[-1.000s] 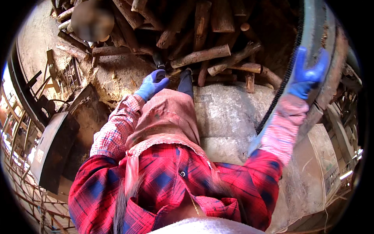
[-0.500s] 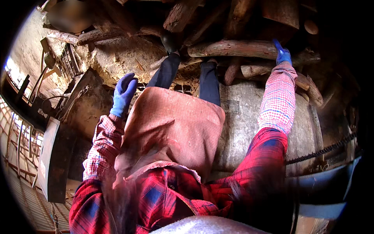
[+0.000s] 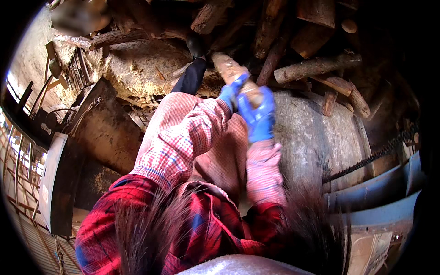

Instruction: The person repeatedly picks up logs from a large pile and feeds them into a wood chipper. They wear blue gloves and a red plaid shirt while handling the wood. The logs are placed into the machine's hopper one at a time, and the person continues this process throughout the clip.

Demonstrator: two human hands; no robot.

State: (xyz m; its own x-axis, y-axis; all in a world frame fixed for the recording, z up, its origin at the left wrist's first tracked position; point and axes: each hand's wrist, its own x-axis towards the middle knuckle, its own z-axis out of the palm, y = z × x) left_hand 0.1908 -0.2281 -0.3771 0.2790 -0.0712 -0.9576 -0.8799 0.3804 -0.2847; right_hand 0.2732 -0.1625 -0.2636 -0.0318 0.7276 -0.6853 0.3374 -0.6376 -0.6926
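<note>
A thick, pale-brown log point(image 3: 228, 67) slants in front of my knees, its far end by the wood pile and its near end between my gloved hands. My left hand point(image 3: 233, 93), in a blue glove, is closed around it from the left side. My right hand point(image 3: 260, 118), in a matching glove, grips the near end, slightly smeared by motion. Parts of the log are hidden behind the gloves. Just right of it, another cut log point(image 3: 316, 68) lies across the pile.
Stacked wood point(image 3: 270, 27) fills the far side. A smooth grey slab point(image 3: 302, 137) lies right of my legs, with a dark chain-like strip point(image 3: 366, 160) and a blue metal trough point(image 3: 376, 197) beyond. A rusty metal box point(image 3: 105, 137) stands left.
My right hand has come back from the pile at the far right toward the middle, bringing a log. My left hand, free before, has moved right and taken hold of it.
</note>
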